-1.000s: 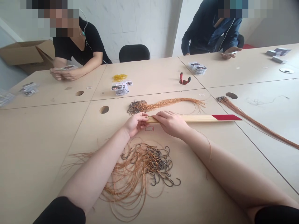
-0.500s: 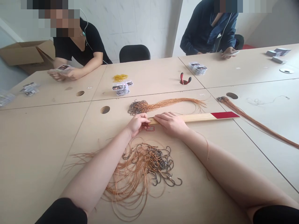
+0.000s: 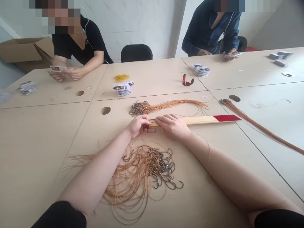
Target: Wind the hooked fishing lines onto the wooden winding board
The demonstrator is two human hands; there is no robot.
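Left hand (image 3: 140, 126) pinches a flat pale-wood strip (image 3: 201, 120) lying left-to-right, red end (image 3: 227, 118) rightmost; right hand (image 3: 174, 126) covers part, grip unclear.

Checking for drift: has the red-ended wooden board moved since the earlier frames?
Yes, slightly left in the view: the red end of the wooden board reaches a bit less far past the table seam.
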